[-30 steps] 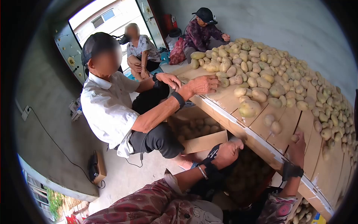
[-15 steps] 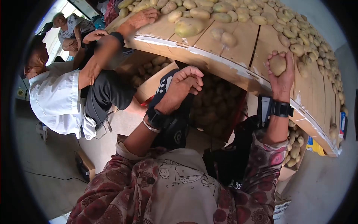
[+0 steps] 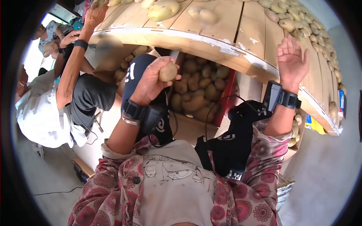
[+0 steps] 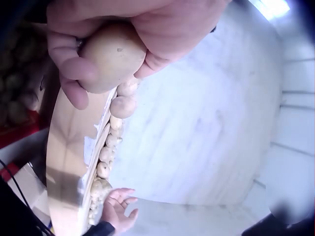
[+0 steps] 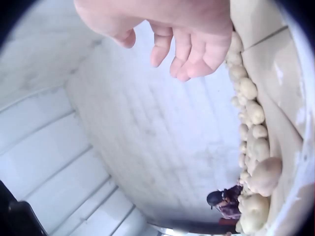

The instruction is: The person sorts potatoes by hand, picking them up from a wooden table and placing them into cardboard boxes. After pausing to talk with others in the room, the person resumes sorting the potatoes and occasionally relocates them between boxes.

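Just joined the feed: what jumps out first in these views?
The left hand grips a potato just under the edge of the wooden table, above a box of potatoes. The right hand is raised with spread fingers, holding nothing, over the boards. More potatoes are heaped along the table's far side.

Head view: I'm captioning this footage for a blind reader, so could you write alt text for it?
The person's left hand grips a potato above a box of potatoes, while the right hand is raised open over a wooden table that carries more potatoes. Another person in a white shirt sits at left.
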### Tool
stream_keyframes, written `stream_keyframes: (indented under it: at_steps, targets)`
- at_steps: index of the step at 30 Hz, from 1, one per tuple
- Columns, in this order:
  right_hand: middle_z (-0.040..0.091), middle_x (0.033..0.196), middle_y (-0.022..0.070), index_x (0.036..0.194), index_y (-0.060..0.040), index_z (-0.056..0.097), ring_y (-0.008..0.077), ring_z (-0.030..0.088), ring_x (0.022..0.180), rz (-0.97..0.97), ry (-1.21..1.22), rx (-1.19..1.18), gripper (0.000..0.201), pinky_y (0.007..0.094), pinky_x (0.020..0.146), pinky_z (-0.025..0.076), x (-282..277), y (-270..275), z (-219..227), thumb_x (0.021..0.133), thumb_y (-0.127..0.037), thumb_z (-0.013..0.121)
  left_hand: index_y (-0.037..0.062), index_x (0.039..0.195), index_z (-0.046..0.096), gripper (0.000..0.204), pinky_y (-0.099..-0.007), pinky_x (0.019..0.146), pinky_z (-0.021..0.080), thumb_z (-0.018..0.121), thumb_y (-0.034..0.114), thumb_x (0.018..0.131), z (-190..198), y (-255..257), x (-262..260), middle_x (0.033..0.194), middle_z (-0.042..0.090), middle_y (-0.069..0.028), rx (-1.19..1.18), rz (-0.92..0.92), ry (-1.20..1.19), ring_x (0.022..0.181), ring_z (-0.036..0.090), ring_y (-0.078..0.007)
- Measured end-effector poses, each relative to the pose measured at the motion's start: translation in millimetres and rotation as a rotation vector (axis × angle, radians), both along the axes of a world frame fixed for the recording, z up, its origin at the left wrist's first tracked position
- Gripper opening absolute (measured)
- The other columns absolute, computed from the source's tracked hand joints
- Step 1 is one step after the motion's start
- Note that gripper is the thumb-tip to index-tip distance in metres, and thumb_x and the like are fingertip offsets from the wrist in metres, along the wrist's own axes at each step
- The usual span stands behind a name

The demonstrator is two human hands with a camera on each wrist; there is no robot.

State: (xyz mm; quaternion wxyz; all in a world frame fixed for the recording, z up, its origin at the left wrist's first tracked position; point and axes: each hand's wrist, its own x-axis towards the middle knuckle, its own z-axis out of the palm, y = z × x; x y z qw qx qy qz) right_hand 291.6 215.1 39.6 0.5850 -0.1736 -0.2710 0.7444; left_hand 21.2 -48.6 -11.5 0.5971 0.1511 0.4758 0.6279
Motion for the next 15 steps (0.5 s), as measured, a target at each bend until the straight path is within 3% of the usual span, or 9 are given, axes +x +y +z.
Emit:
stream_keyframes:
  at_steps: [1, 3, 6, 10, 12, 15]
  targets:
    - [0.051, 0.119, 0.0219, 0.100, 0.0008, 0.054, 0.0307, 0.053, 0.104, -0.030, 0.037, -0.006, 0.041, 0.0426, 0.085, 0.044, 21.2, 9.7, -3.4, 0.089, -0.038, 0.046, 0.0110, 0.106, 0.053, 0.022, -0.0230, 0.059, 0.046, 0.050, 0.026, 0.090, 0.3, 2.8, 6.2, 0.102, 0.057, -0.0052, -0.050, 0.069, 0.133, 0.082, 0.061, -0.0202]
    - [0.051, 0.119, 0.0222, 0.100, 0.0013, 0.054, 0.0311, 0.053, 0.103, -0.026, 0.087, 0.013, 0.041, 0.0430, 0.085, 0.044, 56.7, 26.2, -12.5, 0.089, -0.038, 0.047, 0.0108, 0.107, 0.052, 0.022, -0.0238, 0.064, 0.047, 0.051, 0.022, 0.089, -7.5, 6.4, 14.4, 0.101, 0.056, -0.0037, -0.078, 0.081, 0.145, 0.084, 0.059, -0.0157]
    - [0.051, 0.119, 0.0225, 0.098, 0.0023, 0.055, 0.0314, 0.053, 0.102, 0.005, 0.171, 0.024, 0.041, 0.0432, 0.084, 0.044, 69.7, 29.0, -21.2, 0.088, -0.037, 0.049, 0.0100, 0.110, 0.052, 0.024, -0.0243, 0.072, 0.045, 0.052, 0.021, 0.088, -35.4, 16.5, 23.4, 0.106, 0.054, -0.0016, -0.174, -0.174, 0.243, 0.089, 0.054, -0.0086]
    - [0.051, 0.119, 0.0225, 0.098, 0.0028, 0.054, 0.0313, 0.054, 0.100, 0.030, 0.166, 0.012, 0.041, 0.0418, 0.082, 0.045, 70.3, 26.3, -22.3, 0.087, -0.036, 0.050, 0.0101, 0.113, 0.052, 0.027, -0.0243, 0.078, 0.042, 0.052, 0.022, 0.089, -49.9, 33.8, 53.2, 0.106, 0.054, -0.0009, -0.086, -0.317, 0.240, 0.093, 0.052, -0.0094]
    - [0.051, 0.119, 0.0226, 0.098, 0.0026, 0.054, 0.0314, 0.054, 0.099, 0.051, 0.169, 0.029, 0.040, 0.0411, 0.082, 0.045, 64.1, 29.0, -21.1, 0.087, -0.036, 0.050, 0.0101, 0.117, 0.050, 0.031, -0.0249, 0.083, 0.040, 0.052, 0.022, 0.089, -46.4, 38.3, 55.9, 0.108, 0.055, -0.0018, -0.321, -0.494, 0.503, 0.099, 0.051, -0.0116]
    - [0.052, 0.117, 0.0216, 0.099, 0.0012, 0.054, 0.0294, 0.054, 0.099, -0.023, 0.087, -0.021, 0.040, 0.0391, 0.082, 0.046, 54.1, 23.1, -22.3, 0.087, -0.037, 0.051, 0.0094, 0.118, 0.050, 0.031, -0.0274, 0.083, 0.042, 0.052, 0.023, 0.090, -21.3, 34.6, 36.7, 0.113, 0.055, -0.0042, -0.288, -0.473, 0.373, 0.101, 0.052, -0.0144]
